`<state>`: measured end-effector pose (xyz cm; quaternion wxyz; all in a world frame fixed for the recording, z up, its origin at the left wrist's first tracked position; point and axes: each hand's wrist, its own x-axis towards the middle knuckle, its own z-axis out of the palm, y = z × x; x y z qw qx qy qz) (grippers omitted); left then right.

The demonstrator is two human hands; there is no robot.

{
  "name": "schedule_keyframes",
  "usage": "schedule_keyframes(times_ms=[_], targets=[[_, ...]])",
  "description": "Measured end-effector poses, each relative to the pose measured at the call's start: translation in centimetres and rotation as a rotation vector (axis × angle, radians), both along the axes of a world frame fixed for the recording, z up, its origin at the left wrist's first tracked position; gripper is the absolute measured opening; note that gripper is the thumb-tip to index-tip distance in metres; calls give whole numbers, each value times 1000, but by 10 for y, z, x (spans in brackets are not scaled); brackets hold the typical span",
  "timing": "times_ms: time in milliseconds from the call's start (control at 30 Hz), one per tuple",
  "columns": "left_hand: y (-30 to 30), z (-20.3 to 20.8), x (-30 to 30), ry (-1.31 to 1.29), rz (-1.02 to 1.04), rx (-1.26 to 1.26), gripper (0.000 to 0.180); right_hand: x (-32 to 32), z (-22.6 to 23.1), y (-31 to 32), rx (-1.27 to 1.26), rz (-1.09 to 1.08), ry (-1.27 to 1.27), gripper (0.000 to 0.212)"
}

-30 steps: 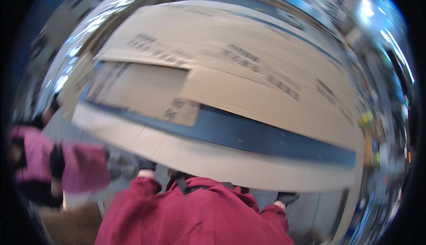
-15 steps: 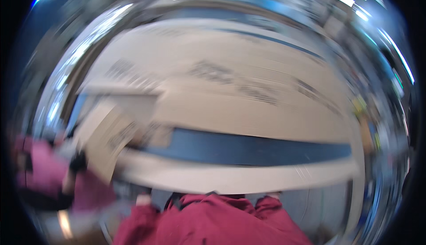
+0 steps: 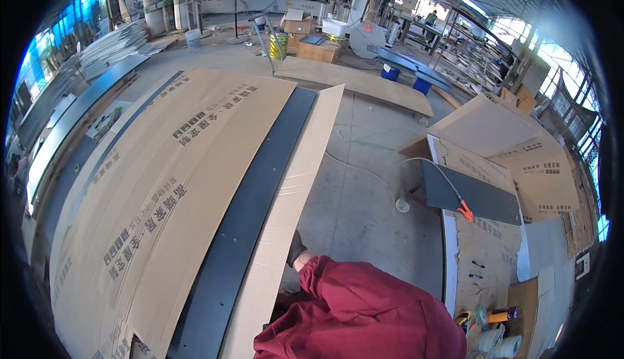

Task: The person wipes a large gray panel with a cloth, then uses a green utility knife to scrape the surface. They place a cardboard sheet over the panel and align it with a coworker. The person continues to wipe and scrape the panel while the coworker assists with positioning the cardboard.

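My right hand (image 3: 296,248), in a dark glove, is at the outer edge of a cardboard flap (image 3: 286,229). Its fingers are hidden, so I cannot tell whether it grips the flap. A maroon sleeve (image 3: 370,300) runs to its bare wrist. My left hand is out of sight behind the sleeve and the flap. Beside the flap lies a long dark blue-grey panel (image 3: 240,242) with small holes. A large printed cardboard sheet (image 3: 175,177) covers most of the stack to the left.
On the right, a bench (image 3: 484,255) lined with cardboard carries a dark board (image 3: 468,193), a red air blow gun (image 3: 465,212) and tape rolls (image 3: 507,346). A hose (image 3: 364,169) crosses the floor. Farther off lie a wooden board (image 3: 354,86) and cardboard boxes (image 3: 318,50).
My view has swung to the right, bringing the bench and workshop floor into sight. The co-worker in pink at the left is gone from view. The earlier frame is blurred.
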<state>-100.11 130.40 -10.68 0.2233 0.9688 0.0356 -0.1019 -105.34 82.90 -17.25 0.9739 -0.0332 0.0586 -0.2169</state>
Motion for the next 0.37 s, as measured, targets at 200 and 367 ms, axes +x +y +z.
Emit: schedule_keyframes(times_ms=[200, 367], targets=[[32, 12, -10, 32, -72, 177, 42, 8, 8, -7, 40, 41, 24, 35], [87, 34, -54, 78, -93, 283, 41, -68, -53, 34, -43, 150, -228, 44]])
